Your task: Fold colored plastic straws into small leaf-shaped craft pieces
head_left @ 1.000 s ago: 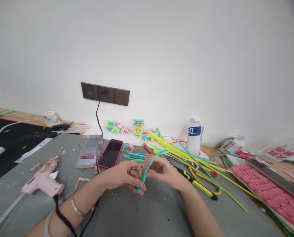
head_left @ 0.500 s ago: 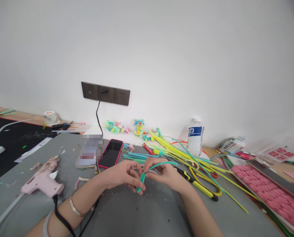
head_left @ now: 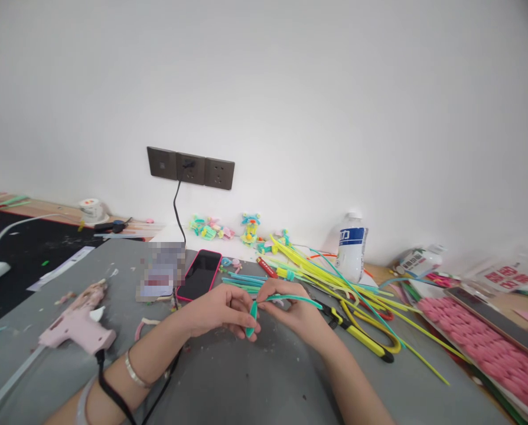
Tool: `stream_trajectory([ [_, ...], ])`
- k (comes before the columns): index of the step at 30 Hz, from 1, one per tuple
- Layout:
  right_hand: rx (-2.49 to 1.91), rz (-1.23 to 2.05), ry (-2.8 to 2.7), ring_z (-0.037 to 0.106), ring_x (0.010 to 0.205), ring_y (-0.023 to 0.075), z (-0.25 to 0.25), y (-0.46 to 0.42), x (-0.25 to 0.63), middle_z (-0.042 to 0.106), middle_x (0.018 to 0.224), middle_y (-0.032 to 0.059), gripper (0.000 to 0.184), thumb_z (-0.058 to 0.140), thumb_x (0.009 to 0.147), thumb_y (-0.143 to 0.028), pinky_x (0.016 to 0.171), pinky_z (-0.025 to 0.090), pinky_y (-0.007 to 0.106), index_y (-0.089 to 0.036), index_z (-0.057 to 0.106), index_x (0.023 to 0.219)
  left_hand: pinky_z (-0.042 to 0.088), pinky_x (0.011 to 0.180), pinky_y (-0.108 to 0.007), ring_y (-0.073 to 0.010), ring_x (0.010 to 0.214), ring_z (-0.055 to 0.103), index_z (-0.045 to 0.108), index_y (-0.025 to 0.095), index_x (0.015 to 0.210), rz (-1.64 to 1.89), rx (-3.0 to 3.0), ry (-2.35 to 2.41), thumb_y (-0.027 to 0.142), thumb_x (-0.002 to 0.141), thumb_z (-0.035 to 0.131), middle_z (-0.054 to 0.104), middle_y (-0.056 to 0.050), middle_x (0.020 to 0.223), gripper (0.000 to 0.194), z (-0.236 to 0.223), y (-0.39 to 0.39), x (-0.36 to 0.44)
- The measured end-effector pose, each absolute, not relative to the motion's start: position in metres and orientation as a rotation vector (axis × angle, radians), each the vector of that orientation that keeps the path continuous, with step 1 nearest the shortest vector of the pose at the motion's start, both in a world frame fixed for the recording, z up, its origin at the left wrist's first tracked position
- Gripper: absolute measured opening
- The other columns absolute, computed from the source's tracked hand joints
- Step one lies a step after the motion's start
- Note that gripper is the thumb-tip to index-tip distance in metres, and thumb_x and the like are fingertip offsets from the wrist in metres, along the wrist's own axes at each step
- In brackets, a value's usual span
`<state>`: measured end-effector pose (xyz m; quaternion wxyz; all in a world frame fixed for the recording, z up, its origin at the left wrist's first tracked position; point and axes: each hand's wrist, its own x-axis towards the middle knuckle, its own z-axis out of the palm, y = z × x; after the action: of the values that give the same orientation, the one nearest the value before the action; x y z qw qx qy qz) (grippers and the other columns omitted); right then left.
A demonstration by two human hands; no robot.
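Note:
A teal pipe cleaner is held between my two hands above the grey mat. My left hand is closed, its thumb and fingers pinching the folded, flattened end that points down. Close beside it, my right hand pinches the same pipe cleaner near the bend. The loose tail curves off to the right over the back of that hand. Yellow-handled pliers lie just right of my right hand, partly hidden by it. Blue and teal pipe cleaner pieces rest behind my hands.
A pink glue gun with a black cord lies at left. A phone, long yellow pipe cleaners, a red lighter-like stick, a white bottle and small fuzzy figures stand or lie towards the wall. Pink braided material is at right.
The folded teal end has turned more upright between my fingers and shifted slightly left. The loose tail has dropped a little and lies flatter. Both hands keep their hold.

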<state>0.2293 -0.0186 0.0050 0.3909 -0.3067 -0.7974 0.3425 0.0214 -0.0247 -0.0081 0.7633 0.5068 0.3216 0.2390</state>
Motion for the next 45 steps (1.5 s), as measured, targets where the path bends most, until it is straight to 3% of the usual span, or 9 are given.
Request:
stream_trajectory([
  [8, -0.796, 0.769, -2.017, 0.068, 0.07, 0.0176, 0.003, -0.017, 0.228, 0.073, 0.078, 0.0046, 0.013, 0.065, 0.089, -0.029, 0.066, 0.052, 0.026, -0.02, 0.072, 0.082, 0.052, 0.06, -0.023, -0.0157, 0.069, 0.072, 0.06, 0.016, 0.075, 0.555, 1.11, 0.705, 0.028, 0.07, 0.081, 0.075, -0.004, 0.076, 0.025, -0.005, -0.024, 0.021],
  [18, -0.741, 0.549, -2.039, 0.066, 0.069, 0.0142, -0.002, -0.021, 0.222, 0.07, 0.077, 0.002, 0.009, 0.06, 0.089, -0.014, 0.065, 0.051, 0.023, -0.02, 0.065, 0.084, 0.052, 0.061, -0.022, -0.0147, 0.068, 0.071, 0.062, 0.015, 0.078, 0.602, 1.118, 0.732, 0.03, 0.071, 0.08, 0.074, -0.004, 0.077, 0.025, -0.004, -0.024, 0.021],
  [29, -0.718, 0.26, -2.051, 0.063, 0.075, 0.0172, -0.008, -0.025, 0.213, 0.067, 0.081, 0.0047, 0.013, 0.056, 0.09, -0.01, 0.069, 0.05, 0.029, -0.022, 0.06, 0.088, 0.051, 0.062, -0.022, -0.0149, 0.069, 0.071, 0.064, 0.014, 0.079, 0.628, 1.142, 0.741, 0.034, 0.071, 0.081, 0.073, -0.004, 0.071, 0.026, -0.007, -0.022, 0.022],
  [37, -0.748, 0.596, -1.945, 0.066, 0.082, 0.0199, -0.001, -0.008, 0.232, 0.07, 0.084, 0.0061, 0.009, 0.061, 0.091, -0.023, 0.077, 0.053, 0.033, -0.021, 0.066, 0.084, 0.052, 0.063, -0.024, -0.0166, 0.07, 0.071, 0.065, 0.015, 0.093, 0.551, 1.157, 0.794, 0.036, 0.069, 0.081, 0.076, -0.009, 0.084, 0.035, -0.006, -0.019, 0.018],
  [41, -0.736, 0.715, -1.932, 0.066, 0.084, 0.0213, 0.005, -0.006, 0.237, 0.07, 0.084, 0.0071, 0.013, 0.064, 0.09, -0.029, 0.078, 0.053, 0.036, -0.021, 0.068, 0.081, 0.052, 0.06, -0.024, -0.0162, 0.064, 0.07, 0.071, 0.015, 0.089, 0.434, 1.279, 0.869, 0.04, 0.068, 0.08, 0.076, -0.008, 0.079, 0.034, -0.012, -0.016, 0.019],
  [45, -0.71, 0.735, -1.99, 0.065, 0.085, 0.0211, 0.005, -0.006, 0.235, 0.07, 0.087, 0.0075, 0.014, 0.066, 0.088, -0.032, 0.078, 0.052, 0.036, -0.021, 0.071, 0.081, 0.052, 0.065, -0.025, -0.0188, 0.073, 0.071, 0.075, 0.015, 0.086, 0.54, 1.386, 0.886, 0.045, 0.074, 0.074, 0.075, -0.008, 0.079, 0.033, -0.012, -0.015, 0.021],
])
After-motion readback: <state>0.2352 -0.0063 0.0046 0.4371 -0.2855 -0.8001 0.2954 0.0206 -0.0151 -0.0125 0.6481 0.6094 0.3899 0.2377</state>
